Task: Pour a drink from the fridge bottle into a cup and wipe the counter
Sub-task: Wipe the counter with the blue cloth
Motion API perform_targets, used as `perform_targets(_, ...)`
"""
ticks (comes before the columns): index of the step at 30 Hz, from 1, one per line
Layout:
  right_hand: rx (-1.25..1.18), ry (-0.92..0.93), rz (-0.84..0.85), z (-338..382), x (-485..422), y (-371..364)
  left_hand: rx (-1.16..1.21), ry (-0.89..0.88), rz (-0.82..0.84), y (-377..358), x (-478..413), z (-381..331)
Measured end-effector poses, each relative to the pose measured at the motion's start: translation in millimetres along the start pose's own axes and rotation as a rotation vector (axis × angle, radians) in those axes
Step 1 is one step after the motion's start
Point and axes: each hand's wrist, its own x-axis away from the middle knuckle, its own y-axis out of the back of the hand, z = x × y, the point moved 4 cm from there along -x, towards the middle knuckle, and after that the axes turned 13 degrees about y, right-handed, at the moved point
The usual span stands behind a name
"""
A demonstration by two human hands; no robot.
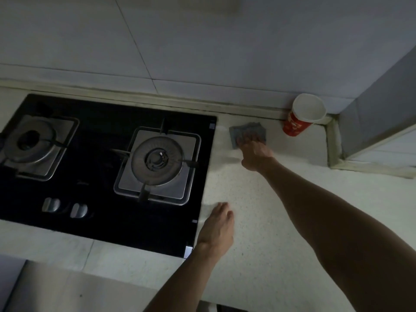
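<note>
Black glass gas hob set into speckled white surface, left hand laid flat beside it, fingers straight, grey cloth pressed down by right hand, fingers extended, red-and-white paper cup stood upright near cloth, in back corner

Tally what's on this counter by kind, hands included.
Red paper cup: 1
Grey cloth: 1
Gas burners: 2
Stove knobs: 2
Hands: 2, left hand and right hand
Total: 8
</note>
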Motion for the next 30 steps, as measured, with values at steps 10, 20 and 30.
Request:
perform_targets(10, 0.099, -0.069, -0.010, -7.2, 89.2, -33.7, 0.205, -0.013, 0.018, 0.0, -1.0, 7.7)
perform_targets(20, 0.031, -0.087, -0.021, 67.8, 160.5, -84.2, 0.186, 0.019, -0.069, 2.9, 12.2, 10.3)
perform_targets(30, 0.103, 0.147, -0.026, 41.2, 106.9, -64.0, 0.146, 0.045, 0.014, -13.0, 18.0, -2.4)
